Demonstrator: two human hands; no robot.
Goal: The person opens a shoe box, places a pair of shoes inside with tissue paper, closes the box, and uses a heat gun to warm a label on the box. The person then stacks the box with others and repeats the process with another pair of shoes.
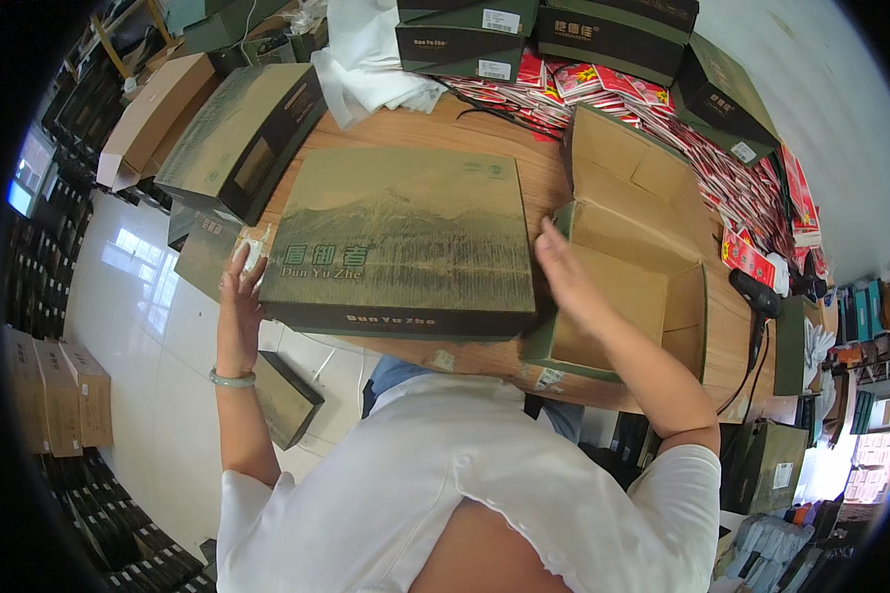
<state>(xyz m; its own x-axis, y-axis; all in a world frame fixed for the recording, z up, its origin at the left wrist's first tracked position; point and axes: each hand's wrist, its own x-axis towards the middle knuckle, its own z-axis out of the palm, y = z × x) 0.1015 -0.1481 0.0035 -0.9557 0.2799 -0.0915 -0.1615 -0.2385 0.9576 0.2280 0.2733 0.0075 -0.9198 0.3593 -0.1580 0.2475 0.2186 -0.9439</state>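
Observation:
A closed shoe box [400, 232], olive-brown with a mountain print and a dark front side, lies in front of me on the wooden table. Against its left end rests my left hand [241, 292], fingers stretched out. My right hand [567, 269] is flat at the box's right end, its fingers straight and partly seen edge-on. Just beyond that hand stands an open shoe box [628, 282], its lid tilted back, with bare brown cardboard inside. Neither hand is wrapped round anything.
Red printed packets [653, 119] lie heaped along the back right, with stacked dark shoe boxes [460, 44] behind. More boxes [242, 138] stand at the left. A black heat gun or hair dryer [756, 294] with a cable lies at the right edge. White wrapping [366, 59] lies at the back.

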